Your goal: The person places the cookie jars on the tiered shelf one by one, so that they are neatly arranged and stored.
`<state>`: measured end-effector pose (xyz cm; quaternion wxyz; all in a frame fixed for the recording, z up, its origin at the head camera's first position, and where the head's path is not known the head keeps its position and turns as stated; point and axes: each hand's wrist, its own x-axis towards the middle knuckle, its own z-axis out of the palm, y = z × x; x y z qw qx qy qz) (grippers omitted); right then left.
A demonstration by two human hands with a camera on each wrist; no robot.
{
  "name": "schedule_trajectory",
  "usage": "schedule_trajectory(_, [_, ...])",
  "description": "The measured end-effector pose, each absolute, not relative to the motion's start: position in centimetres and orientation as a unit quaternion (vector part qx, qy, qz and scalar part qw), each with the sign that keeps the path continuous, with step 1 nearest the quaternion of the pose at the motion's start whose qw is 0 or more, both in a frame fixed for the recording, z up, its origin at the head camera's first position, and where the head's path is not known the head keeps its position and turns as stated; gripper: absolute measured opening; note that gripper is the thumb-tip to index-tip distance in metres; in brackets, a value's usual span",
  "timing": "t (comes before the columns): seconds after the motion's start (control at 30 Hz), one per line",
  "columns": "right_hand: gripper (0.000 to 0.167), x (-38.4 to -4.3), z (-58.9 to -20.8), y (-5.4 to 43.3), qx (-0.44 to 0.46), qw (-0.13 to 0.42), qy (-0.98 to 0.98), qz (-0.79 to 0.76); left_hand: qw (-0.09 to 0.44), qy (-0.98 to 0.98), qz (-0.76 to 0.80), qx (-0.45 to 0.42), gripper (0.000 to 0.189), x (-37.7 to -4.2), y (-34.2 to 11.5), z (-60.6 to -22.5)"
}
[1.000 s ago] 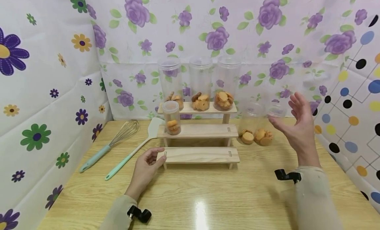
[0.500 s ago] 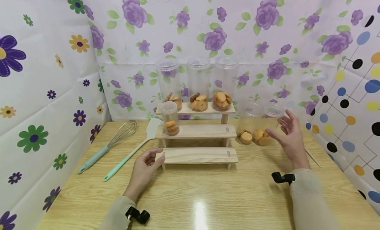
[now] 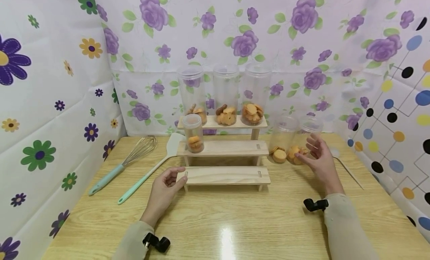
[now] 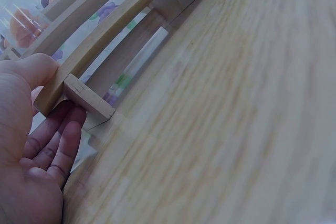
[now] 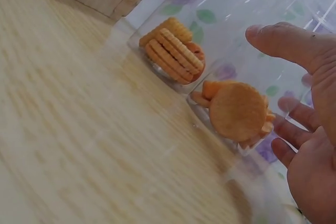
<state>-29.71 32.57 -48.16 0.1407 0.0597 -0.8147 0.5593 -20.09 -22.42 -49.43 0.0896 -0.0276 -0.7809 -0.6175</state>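
Observation:
My left hand (image 3: 165, 185) holds the left end of the lowest board of a three-step wooden rack (image 3: 226, 176). In the left wrist view, the thumb lies against the board (image 4: 79, 59) and the other fingers curl beneath it, beside the leg. My right hand (image 3: 319, 161) is spread, thumb apart from the fingers, just in front of and to the right of a clear jar of biscuits (image 3: 297, 153). In the right wrist view, a gap shows between the thumb and that jar's round biscuit (image 5: 239, 111); contact with the clear wall cannot be told. Another biscuit jar (image 3: 280, 153) stands close on its left.
Three tall biscuit jars (image 3: 226, 99) stand on the top step, and a small jar (image 3: 193, 135) stands at the middle step's left end. A whisk (image 3: 124, 165) and a mint-handled spatula (image 3: 154, 170) lie left. Another long-handled utensil (image 3: 347, 168) lies right, partly hidden.
My right hand has come down and to the left, closer to the right-hand jar, uncovering the utensil behind it. The left hand has stayed on the rack.

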Motion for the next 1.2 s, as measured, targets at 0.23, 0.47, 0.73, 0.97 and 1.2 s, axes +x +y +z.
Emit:
schedule_trajectory(0.23, [0.097,-29.8,-48.6,32.3,0.061,0.151,-0.824,0.543,0.09,-0.782,-0.617,-0.026,0.033,-20.2,-22.4,-49.4])
schedule_trajectory(0.47, [0.089,-29.9,-48.6,32.2,0.039,0.166,-0.828,0.535,0.094,-0.782,-0.616,-0.029,0.032,-20.2,-22.4,-49.5])
schedule_trajectory(0.73, [0.084,-29.6,-47.9,32.6,-0.002,0.184,-0.813,0.552,0.092,-0.784,-0.613,-0.032,0.033,-20.1,-22.4,-49.4])
schedule_trajectory(0.97, [0.08,-28.9,-44.9,32.8,-0.026,0.212,-0.798,0.564,0.089,-0.783,-0.614,-0.034,0.034,-20.2,-22.4,-49.3])
schedule_trajectory(1.2, [0.076,-27.5,-40.7,32.1,-0.037,0.272,-0.779,0.563,0.089,-0.783,-0.615,-0.029,0.034,-20.2,-22.5,-49.3])
